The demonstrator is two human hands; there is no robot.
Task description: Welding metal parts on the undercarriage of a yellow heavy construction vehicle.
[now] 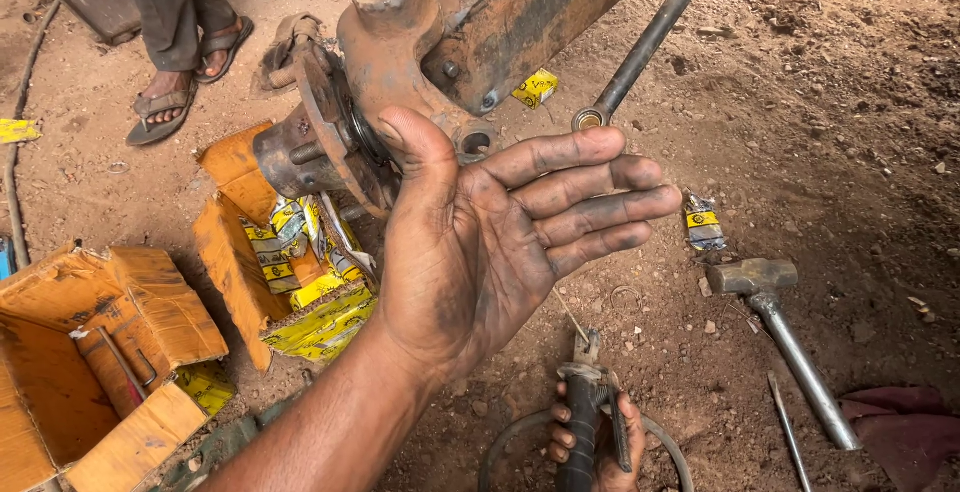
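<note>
We hold black-handled pliers (588, 407) low over the dirt, our right hand (597, 444) clenched around them. Our left hand (490, 242) is raised, open and empty, before a rusty wheel hub (350, 122). A hammer (785, 337) lies nearby.

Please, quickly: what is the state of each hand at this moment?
Left hand: open, palm up, holding nothing, in front of the rusty wheel hub.
Right hand: closed around pliers.

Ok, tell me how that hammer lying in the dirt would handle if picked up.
The hammer probably feels head-heavy: a blocky metal head on a slim steel handle. Stiff, surely. The smooth shaft looks possibly slippery for the greasy left hand.
</note>
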